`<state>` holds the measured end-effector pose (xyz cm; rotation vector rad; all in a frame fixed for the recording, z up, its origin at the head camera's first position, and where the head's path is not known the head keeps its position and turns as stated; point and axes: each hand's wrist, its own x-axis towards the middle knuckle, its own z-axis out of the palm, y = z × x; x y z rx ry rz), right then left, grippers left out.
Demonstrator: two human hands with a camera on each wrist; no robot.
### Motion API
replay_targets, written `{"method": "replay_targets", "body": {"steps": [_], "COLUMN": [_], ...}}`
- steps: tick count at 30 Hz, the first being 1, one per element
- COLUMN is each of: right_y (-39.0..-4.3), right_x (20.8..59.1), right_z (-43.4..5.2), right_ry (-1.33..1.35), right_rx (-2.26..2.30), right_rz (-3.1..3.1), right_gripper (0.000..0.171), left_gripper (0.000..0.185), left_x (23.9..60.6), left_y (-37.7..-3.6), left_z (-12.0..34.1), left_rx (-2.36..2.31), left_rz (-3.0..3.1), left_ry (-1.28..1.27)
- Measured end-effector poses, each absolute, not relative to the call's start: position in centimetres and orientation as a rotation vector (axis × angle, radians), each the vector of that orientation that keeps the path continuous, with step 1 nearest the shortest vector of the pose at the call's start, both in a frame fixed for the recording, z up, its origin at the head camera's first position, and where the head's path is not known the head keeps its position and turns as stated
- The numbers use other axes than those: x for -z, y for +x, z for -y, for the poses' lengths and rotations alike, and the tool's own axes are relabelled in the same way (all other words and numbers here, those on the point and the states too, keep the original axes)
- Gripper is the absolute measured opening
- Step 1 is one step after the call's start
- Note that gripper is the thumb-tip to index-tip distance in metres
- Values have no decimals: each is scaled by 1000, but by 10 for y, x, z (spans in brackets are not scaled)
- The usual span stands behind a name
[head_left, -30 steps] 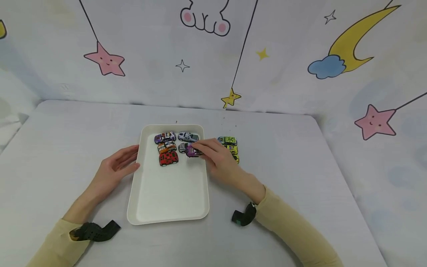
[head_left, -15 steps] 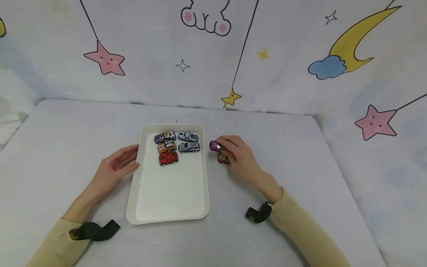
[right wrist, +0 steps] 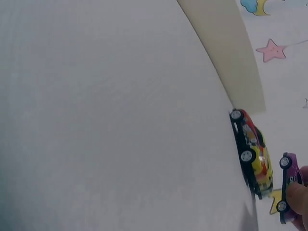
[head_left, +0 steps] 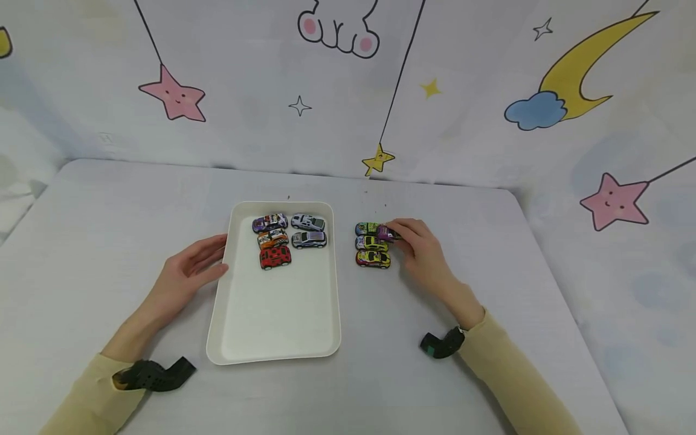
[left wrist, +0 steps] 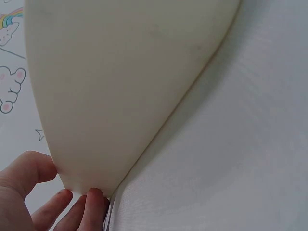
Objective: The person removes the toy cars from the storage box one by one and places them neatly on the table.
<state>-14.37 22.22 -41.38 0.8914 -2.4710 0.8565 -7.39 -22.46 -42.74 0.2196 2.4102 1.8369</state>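
My right hand [head_left: 424,257] pinches a purple toy car [head_left: 388,234] and holds it up beside a column of toy cars on the table right of the tray. That column has a green toy car [head_left: 367,228] at the back, a yellow one [head_left: 371,243] in the middle and a yellow-red one [head_left: 373,259] in front. In the right wrist view the purple car [right wrist: 288,187] is above table height, near the yellow-red car [right wrist: 252,151]. My left hand [head_left: 182,278] touches the white tray's [head_left: 217,326] left wall with relaxed fingers, seen also in the left wrist view.
Inside the tray at the back stand a purple-white car [head_left: 270,222], an orange one [head_left: 272,238] and a red one [head_left: 275,258], with two silver-grey cars [head_left: 309,240] to their right. A printed wall cloth [head_left: 244,121] rises behind the table.
My right hand has carried the purple car from over the tray rightward to the column of cars on the table. The left hand and the tray have stayed put.
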Motion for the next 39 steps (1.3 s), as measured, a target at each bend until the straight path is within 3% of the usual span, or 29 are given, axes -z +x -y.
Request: {"method": "replay_targets", "body": {"steps": [11, 39], "right_y": [-152, -160], "right_x": [435, 444], "right_z": [-247, -246], "right_ry": [761, 716], "right_rx": [-853, -866], "right_rz": [2503, 2529], "right_gripper": [40, 48], "left_gripper": [57, 57], "left_x": [430, 430], "left_y": [-75, -76], "left_z": [226, 227], "left_rx": [-1785, -1770], "left_rz": [-2448, -2466], "left_ry": [238, 246]}}
